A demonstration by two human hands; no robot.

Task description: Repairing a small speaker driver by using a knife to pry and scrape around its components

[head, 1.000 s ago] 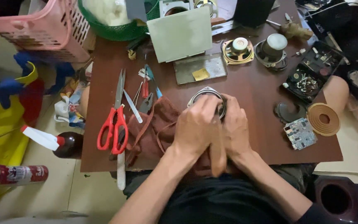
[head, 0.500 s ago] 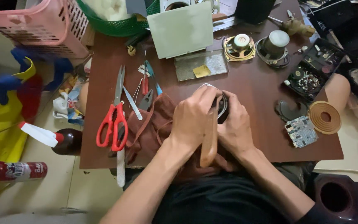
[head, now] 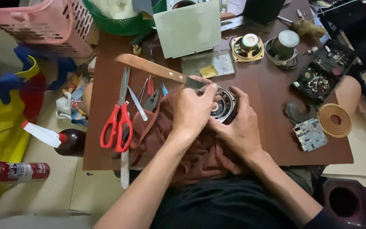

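Observation:
A round metal speaker frame (head: 224, 103) lies on a brown cloth (head: 191, 148) at the near edge of the brown table (head: 267, 85). My left hand (head: 191, 111) pinches the blade of a knife (head: 157, 70). Its wooden handle points up and to the left over the table, and the blade tip is at the speaker's rim. My right hand (head: 239, 127) cups the speaker from the right, thumb and fingers spread around its edge.
Red-handled scissors (head: 117, 123), pliers and small tools lie left of the cloth. Further back are a pale green panel (head: 188, 27), two speaker drivers (head: 247, 46), a black open casing (head: 320, 76), a circuit board (head: 311, 134) and a tan ring (head: 334, 120). Pink basket (head: 43, 23) far left.
The knife's wooden handle pointed down between my hands; it has swung up and now points up-left. My left hand shifted onto the blade, uncovering more of the speaker.

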